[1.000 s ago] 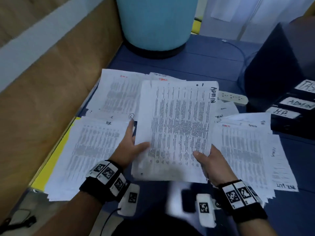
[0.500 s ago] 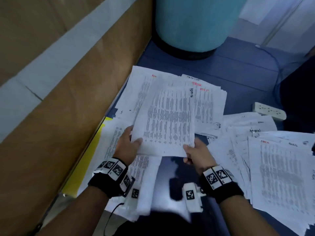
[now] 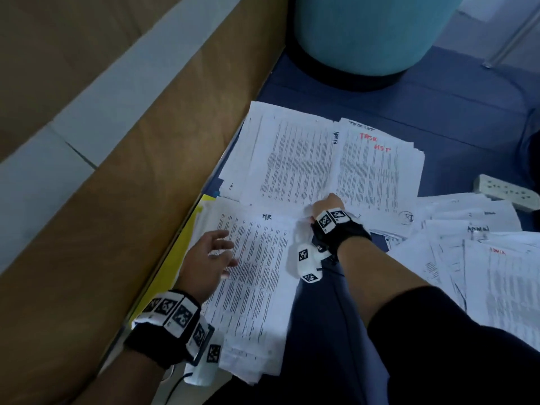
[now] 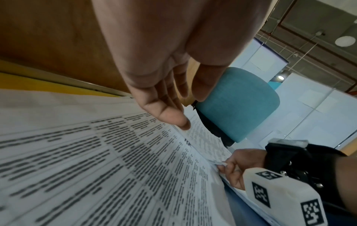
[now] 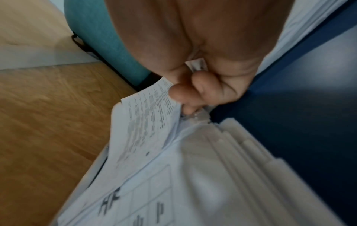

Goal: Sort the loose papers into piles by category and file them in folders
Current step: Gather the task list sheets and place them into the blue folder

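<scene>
Head view: the right hand point(image 3: 328, 207) is reaching forward across the blue floor point(image 3: 438, 112), its fingers curling under the near edge of the printed sheet point(image 3: 295, 162) lying on the far pile, long axis running away from the person. The grip sits at the sheet's near right corner, so the paper stretches ahead and left of the fingers. The left hand point(image 3: 210, 258) is hovering flat, fingers spread, over the HR pile point(image 3: 257, 287) nearest the wooden panel point(image 3: 117, 200). I'm counting four paper groups: the HR pile, the far pile, a red-lettered pile point(image 3: 377, 168) beside it, and a looser spread point(image 3: 482, 258) to the right. One power strip point(image 3: 505, 192), one teal stool point(image 3: 365, 33).

Left wrist view: the left hand point(image 4: 173, 61) is relaxed and holding nothing, just above the HR pile point(image 4: 96, 160); the right hand point(image 4: 237, 165) is pinching paper edges.

Right wrist view: the right hand point(image 5: 203, 73) is clamping the printed sheet point(image 5: 146, 122) between thumb and curled fingers, blurry. Judging by this, the right hand is placed to set it down.
</scene>
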{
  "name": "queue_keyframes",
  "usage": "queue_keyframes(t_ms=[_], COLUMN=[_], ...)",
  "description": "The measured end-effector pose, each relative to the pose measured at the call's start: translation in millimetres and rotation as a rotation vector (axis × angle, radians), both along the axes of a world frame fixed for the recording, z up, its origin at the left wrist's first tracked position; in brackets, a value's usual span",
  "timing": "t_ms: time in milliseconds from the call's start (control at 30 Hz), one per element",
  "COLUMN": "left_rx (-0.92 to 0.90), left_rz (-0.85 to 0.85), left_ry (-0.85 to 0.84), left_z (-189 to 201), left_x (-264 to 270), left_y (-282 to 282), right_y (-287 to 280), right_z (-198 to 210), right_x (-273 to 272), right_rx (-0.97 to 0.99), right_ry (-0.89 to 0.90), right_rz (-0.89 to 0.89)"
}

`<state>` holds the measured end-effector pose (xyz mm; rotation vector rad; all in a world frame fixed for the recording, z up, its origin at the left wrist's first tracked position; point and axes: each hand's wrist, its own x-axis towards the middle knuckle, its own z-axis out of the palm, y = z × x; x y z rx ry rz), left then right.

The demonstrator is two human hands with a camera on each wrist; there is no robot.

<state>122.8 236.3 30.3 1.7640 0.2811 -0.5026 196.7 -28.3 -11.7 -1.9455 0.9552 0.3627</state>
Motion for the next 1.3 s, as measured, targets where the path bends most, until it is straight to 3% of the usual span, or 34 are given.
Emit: queue_keyframes(t_ms=[100,167,367,600,700,1000,1300], left_rx=[0.032,0.039,0.017,0.064,0.057,0.051,0.034], left_rz=[-0.006,-0.013,-0.1,-0.12,-0.105,-0.116,-0.17], left_ry=[0.023,0.036,0.025,0.01,0.024,0.032,0.001], left_z=[-4,-6,2,1,-4,-11,-1], left_x=[-6,-9,-8,-10,-9,2,3], left_y=[5,2,-24,-21,-18,-13,-38], right_y=[-4,0,23,33,32,25,8], right_z=[1,2,19,61,68,11,18], right_x=[-4,-3,13,33,36,31,-3], right_rx=[-0.074,-0.061,0.194,0.279,0.287,0.136,0.121], right_ry=[0.097,0.062,-0.088,-0.507,-0.577,-0.115,-0.138], right_rz=[-0.016,-0.029,-0.048,-0.069,-0.066,-0.115,-0.149])
